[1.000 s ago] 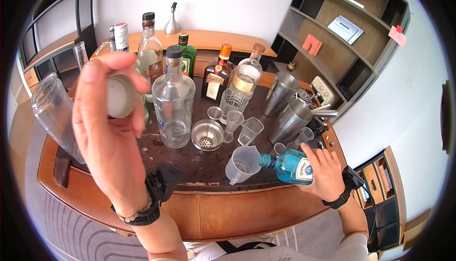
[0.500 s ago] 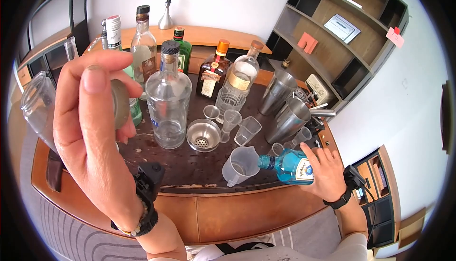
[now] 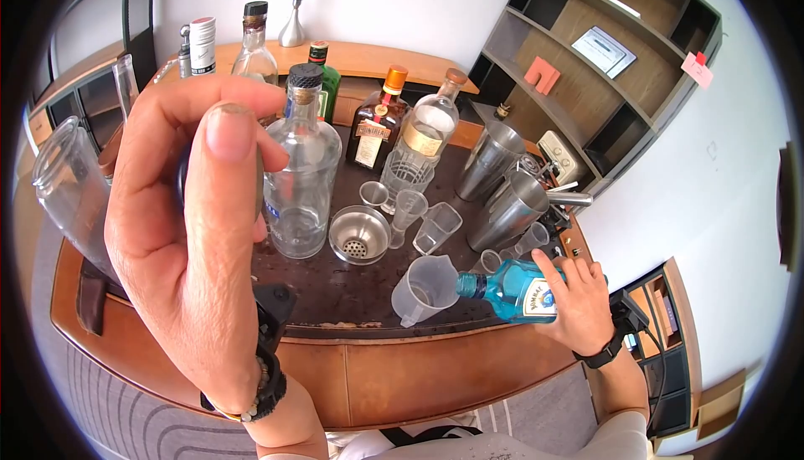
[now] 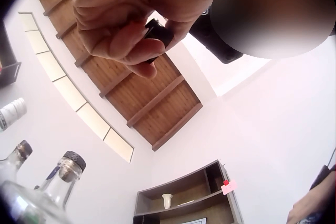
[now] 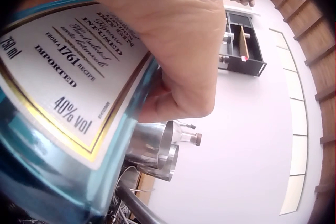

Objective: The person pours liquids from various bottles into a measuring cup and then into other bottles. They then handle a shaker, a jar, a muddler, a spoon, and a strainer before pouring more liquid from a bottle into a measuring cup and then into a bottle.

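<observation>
My left hand (image 3: 197, 217) is raised at the left, close to the head camera, and pinches a small dark bottle cap (image 4: 159, 33). In the head view its curled fingers and thumb hide most of the cap. At the right my right hand (image 3: 581, 308) grips a blue glass gin bottle (image 3: 507, 291) with a white label. The bottle lies tilted almost level, its open neck at the rim of a clear plastic measuring jug (image 3: 412, 305). Up close, the right wrist view shows the bottle's label (image 5: 79, 71) under my hand.
Behind the jug are a steel strainer (image 3: 360, 236), small clear measures and steel shaker tins (image 3: 490, 163). A large clear bottle (image 3: 301, 188) stands beside my left hand. Further back are an orange-capped bottle (image 3: 374, 129) and several others. A glass pitcher (image 3: 71, 192) stands at far left.
My left hand has come nearer the head camera and turned, so the cap's pale underside no longer shows. My right hand and the blue bottle have hardly moved.
</observation>
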A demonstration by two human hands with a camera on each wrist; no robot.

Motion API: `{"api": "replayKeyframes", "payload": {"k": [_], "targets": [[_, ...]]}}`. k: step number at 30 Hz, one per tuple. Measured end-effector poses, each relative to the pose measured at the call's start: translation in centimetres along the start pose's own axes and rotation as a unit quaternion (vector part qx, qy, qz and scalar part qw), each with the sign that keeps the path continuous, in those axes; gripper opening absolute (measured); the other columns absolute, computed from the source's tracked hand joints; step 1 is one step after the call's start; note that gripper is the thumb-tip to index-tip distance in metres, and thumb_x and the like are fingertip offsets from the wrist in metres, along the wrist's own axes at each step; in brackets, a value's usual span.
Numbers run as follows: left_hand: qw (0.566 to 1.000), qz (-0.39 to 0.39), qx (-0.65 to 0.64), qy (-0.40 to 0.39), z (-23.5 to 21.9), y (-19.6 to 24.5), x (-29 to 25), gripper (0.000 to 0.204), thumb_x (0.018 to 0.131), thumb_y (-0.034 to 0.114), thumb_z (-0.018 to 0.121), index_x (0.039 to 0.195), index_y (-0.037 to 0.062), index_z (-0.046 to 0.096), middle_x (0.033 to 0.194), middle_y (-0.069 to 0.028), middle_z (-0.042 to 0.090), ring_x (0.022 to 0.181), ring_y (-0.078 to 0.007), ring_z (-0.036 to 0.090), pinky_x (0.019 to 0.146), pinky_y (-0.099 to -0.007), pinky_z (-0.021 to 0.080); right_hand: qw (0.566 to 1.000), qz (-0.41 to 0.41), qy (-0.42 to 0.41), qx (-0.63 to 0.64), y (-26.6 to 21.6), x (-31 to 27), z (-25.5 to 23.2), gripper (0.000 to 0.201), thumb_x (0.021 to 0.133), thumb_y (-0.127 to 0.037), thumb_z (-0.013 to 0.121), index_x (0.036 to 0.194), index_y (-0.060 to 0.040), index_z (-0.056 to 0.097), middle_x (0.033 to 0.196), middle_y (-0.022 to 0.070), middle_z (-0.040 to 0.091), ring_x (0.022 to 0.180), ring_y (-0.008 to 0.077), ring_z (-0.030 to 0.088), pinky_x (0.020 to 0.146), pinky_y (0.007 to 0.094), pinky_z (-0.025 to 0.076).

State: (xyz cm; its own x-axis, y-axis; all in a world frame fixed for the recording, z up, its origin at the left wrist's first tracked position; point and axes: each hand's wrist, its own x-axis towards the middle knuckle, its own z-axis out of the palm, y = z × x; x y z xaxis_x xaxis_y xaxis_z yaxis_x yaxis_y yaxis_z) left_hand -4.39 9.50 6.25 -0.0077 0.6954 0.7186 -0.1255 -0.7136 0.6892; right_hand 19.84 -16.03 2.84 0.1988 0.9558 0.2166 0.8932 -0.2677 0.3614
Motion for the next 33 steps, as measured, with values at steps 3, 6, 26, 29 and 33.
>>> {"api": "replayKeyframes", "payload": {"k": [3,6,26,29,33], "targets": [[1.000,0.000,0.006,0.005,-0.09,0.12,0.00,0.032,0.105,0.032,0.049,0.103,0.0054,0.067,0.076,-0.0012,0.061,0.056,-0.0014,0.040,0.050,-0.0166,0.030,1.000,-0.002,-0.002,-0.006,-0.08,0.19,-0.25,0.100,0.054,-0.021,0.086,0.145,-0.0089,0.048,0.105,0.0111,0.057,0.095,0.0262,0.053,0.079,0.0391,0.036],[1.000,0.006,0.011,0.001,-0.29,0.06,0.05,0.032,0.105,0.032,0.050,0.102,0.0053,0.067,0.076,-0.0014,0.061,0.056,-0.0015,0.040,0.050,-0.0170,0.030,1.000,-0.011,0.006,-0.011,-0.22,0.45,-0.31,0.101,0.052,-0.022,0.088,0.144,-0.0077,0.049,0.102,0.0112,0.055,0.094,0.0278,0.053,0.080,0.0397,0.037],[1.000,-0.005,0.002,-0.008,-0.06,0.43,-0.04,0.033,0.104,0.033,0.052,0.101,0.0051,0.068,0.075,-0.0009,0.062,0.058,-0.0001,0.042,0.051,-0.0171,0.032,1.000,-0.012,0.001,-0.025,-0.42,0.72,-0.64,0.104,0.051,-0.019,0.087,0.147,-0.0111,0.048,0.109,0.0121,0.057,0.096,0.0270,0.053,0.080,0.0404,0.037],[1.000,-0.004,0.000,-0.009,-0.21,0.44,0.01,0.032,0.104,0.033,0.052,0.101,0.0049,0.068,0.075,-0.0009,0.062,0.058,0.0000,0.042,0.052,-0.0171,0.032,1.000,-0.012,-0.001,-0.026,-0.53,0.72,-0.70,0.105,0.050,-0.019,0.088,0.147,-0.0115,0.047,0.109,0.0122,0.057,0.096,0.0271,0.053,0.081,0.0406,0.037],[1.000,0.001,-0.005,-0.008,-0.34,0.45,0.03,0.032,0.104,0.032,0.052,0.101,0.0046,0.068,0.075,-0.0008,0.062,0.059,0.0001,0.042,0.052,-0.0171,0.032,0.999,-0.011,-0.008,-0.031,-0.67,0.72,-0.85,0.106,0.051,-0.019,0.088,0.148,-0.0117,0.046,0.110,0.0123,0.057,0.097,0.0274,0.054,0.081,0.0410,0.038]]}}
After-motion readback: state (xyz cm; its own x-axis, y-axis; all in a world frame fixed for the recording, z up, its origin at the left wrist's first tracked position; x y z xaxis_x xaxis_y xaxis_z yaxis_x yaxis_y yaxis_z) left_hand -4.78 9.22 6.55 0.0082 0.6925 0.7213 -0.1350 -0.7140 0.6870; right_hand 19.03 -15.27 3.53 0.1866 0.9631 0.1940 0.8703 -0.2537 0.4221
